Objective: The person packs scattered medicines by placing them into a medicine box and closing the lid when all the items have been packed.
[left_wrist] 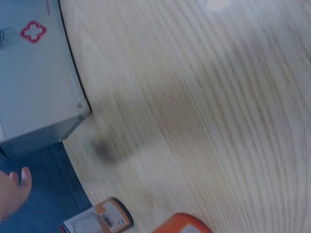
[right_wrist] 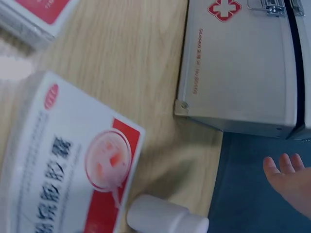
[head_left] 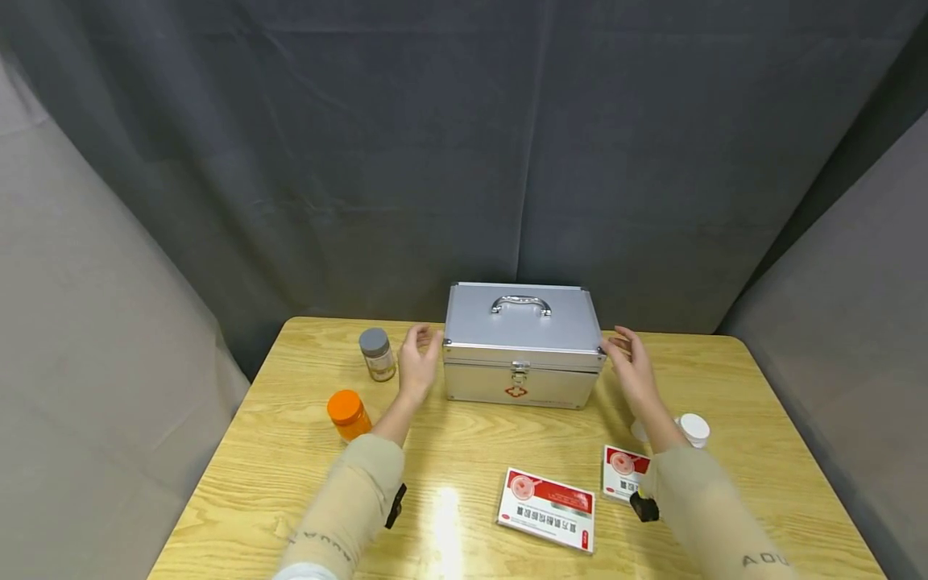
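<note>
A silver first-aid case (head_left: 518, 383) with a red cross and a front latch (head_left: 519, 372) stands at the back of the table. Its lid (head_left: 522, 334) is down, and a dark seam runs below it. My left hand (head_left: 419, 362) is beside the case's left end, fingers loosely bent and holding nothing. At the other end, my right hand (head_left: 632, 366) has its fingertips right at the lid's front corner. In the right wrist view the fingers (right_wrist: 286, 164) show fairly straight, near the case's end.
A grey-capped jar (head_left: 377, 354) and an orange-capped bottle (head_left: 348, 415) stand left. Two red-and-white medicine boxes, the larger-looking one (head_left: 547, 510) and another (head_left: 623, 474), lie in front. A white bottle (head_left: 693, 429) is partly behind my right forearm. A dark curtain (head_left: 406, 161) hangs behind.
</note>
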Available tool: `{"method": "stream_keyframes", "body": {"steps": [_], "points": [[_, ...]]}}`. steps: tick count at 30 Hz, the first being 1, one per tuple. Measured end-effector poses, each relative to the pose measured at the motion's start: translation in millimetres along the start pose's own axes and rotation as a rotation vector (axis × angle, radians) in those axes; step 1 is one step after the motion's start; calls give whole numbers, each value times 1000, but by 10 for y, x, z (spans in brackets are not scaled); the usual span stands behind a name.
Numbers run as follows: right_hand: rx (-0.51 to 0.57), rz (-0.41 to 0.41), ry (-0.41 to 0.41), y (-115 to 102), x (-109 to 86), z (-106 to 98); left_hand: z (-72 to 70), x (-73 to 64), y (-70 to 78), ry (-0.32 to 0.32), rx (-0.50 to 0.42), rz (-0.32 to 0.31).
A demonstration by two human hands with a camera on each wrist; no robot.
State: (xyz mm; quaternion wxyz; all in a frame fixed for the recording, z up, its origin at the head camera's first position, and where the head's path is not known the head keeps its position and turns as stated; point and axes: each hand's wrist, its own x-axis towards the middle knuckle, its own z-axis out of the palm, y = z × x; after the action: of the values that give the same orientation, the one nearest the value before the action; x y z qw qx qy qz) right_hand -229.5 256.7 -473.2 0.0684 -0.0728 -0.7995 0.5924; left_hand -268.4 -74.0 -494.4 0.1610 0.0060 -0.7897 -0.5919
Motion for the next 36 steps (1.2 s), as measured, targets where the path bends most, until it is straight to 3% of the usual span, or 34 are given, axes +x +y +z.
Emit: {"method": "stream_keyframes", "body": {"steps": [10, 15, 36], "points": [[154, 51, -25, 118, -58, 139, 119, -115, 21, -37, -75, -56], [199, 91, -31, 143, -57, 187, 159, -128, 9, -16, -108, -62], [181, 110, -67, 138, -151, 240, 180, -199, -16, -11, -118, -80]]}}
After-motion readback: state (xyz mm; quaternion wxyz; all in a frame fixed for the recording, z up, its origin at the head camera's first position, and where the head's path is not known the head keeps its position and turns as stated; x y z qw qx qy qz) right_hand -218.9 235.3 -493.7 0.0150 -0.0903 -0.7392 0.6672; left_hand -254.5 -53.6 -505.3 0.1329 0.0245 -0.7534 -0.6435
